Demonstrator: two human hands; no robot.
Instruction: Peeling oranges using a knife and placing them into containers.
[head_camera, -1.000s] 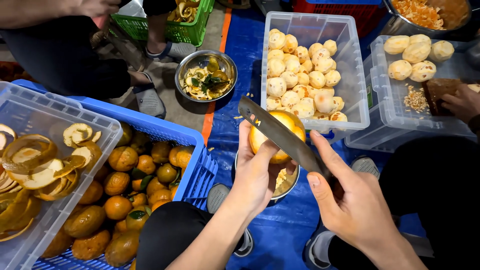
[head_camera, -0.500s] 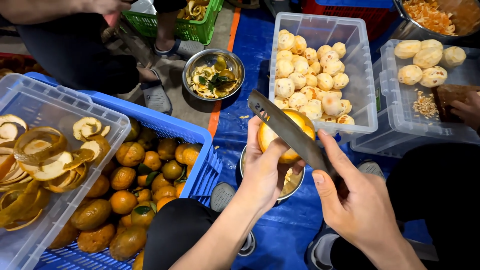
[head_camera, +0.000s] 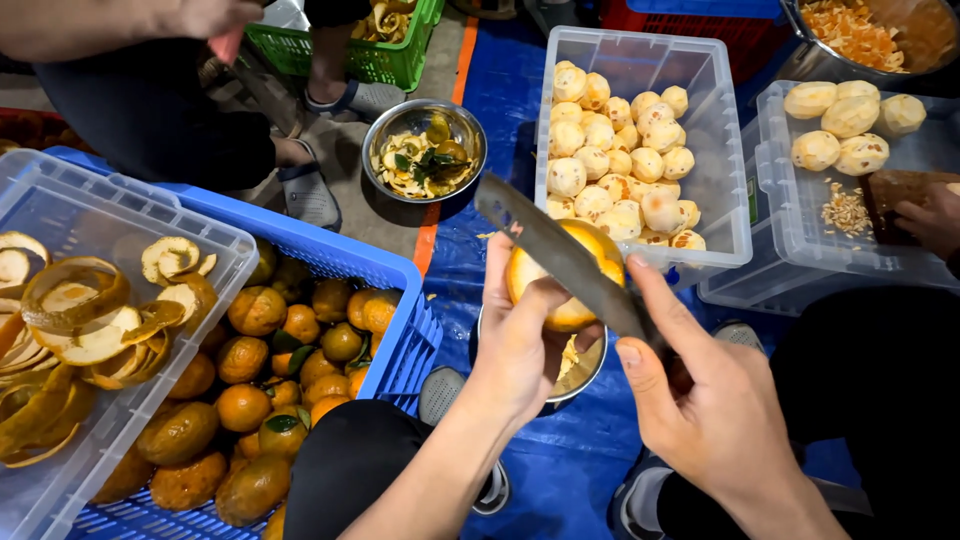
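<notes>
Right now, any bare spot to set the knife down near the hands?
Bare blue tarp between the steel bowl of scraps and the clear tub of peeled fruit; more tarp between the wearer's legs. Crowded: blue crate, peel bin, right tub.

Orange fruit (head_camera: 570, 285), grey knife blade (head_camera: 555, 250), blue crate (head_camera: 395, 275).

Blue tarp (head_camera: 520, 90) on floor: crates, bowls.

Fruit-peeling floor workspace: orange crates (head_camera: 400, 300), blue tarp (head_camera: 560, 480).
</notes>
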